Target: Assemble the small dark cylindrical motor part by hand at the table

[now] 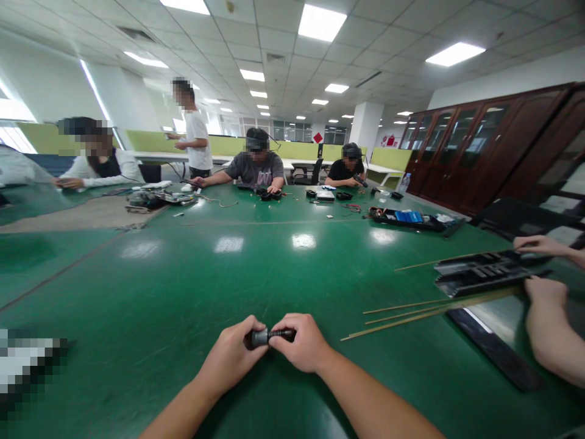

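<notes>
Just above the near edge of the green table [192, 268], your left hand [231, 356] and right hand [299, 342] both pinch a small dark cylindrical part [269, 336], possibly mid-twist, so the next move likely needs a steady counter-turning grip.

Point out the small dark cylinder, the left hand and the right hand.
small dark cylinder [267, 336], head view, its grey middle.
left hand [233, 353], head view, its back.
right hand [299, 344], head view, its knuckles.

Open-plan office: ceiling panels [321, 23], desk dividers [150, 141], cabinets [475, 146]
</notes>
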### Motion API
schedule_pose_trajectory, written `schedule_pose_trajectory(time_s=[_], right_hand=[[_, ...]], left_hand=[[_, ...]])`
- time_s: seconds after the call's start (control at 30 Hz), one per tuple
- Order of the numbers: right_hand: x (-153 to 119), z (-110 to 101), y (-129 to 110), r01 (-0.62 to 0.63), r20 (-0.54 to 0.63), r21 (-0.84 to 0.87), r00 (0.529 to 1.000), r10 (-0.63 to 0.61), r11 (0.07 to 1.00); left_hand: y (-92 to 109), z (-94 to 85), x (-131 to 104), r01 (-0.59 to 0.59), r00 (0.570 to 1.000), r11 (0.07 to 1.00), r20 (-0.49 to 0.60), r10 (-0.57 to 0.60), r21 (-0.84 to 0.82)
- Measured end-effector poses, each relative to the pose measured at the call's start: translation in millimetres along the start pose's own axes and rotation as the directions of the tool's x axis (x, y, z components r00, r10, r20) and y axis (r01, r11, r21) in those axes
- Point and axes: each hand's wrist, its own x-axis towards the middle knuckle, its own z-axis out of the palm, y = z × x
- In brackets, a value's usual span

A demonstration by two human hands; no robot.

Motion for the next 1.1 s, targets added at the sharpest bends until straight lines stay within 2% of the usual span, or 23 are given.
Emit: schedule_pose_trajectory(time_s=[1.1], right_hand=[[-0.3,-1.3,-2.7,-0.022,-0.022,-0.002,1.0,0.022,1.0]], left_hand=[[-1.7,-3.4,1.6,-0.016,0.999,1.0,-0.036,0.017,0.012]])
